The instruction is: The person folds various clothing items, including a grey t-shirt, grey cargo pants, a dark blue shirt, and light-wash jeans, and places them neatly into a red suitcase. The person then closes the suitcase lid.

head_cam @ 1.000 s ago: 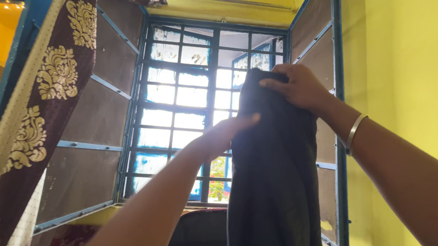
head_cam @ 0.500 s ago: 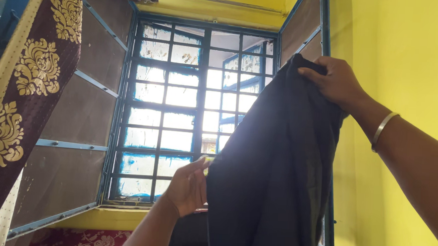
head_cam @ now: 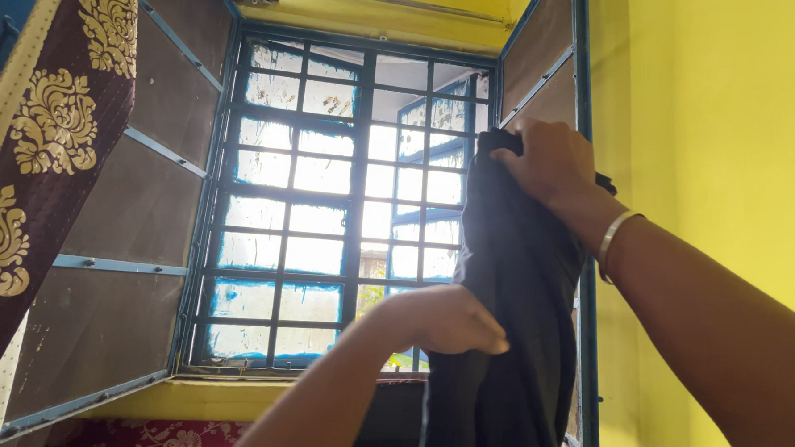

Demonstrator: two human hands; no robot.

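In the head view, a dark cloth (head_cam: 508,345) hangs right of centre, running from the upper right of the frame down past the bottom edge, in front of a blue barred window (head_cam: 327,203). The right hand (head_cam: 548,163), in the upper right, is clenched on the cloth's top edge, just beside the opened right window shutter (head_cam: 547,69); a silver bangle (head_cam: 613,244) sits on that wrist. The left hand (head_cam: 442,319), at lower centre, is closed against the cloth's left edge, gripping a fold of it. A maroon curtain with gold floral motifs (head_cam: 33,181) hangs along the left edge, beside the opened left shutter (head_cam: 138,221). A yellow wall (head_cam: 732,122) fills the right side.
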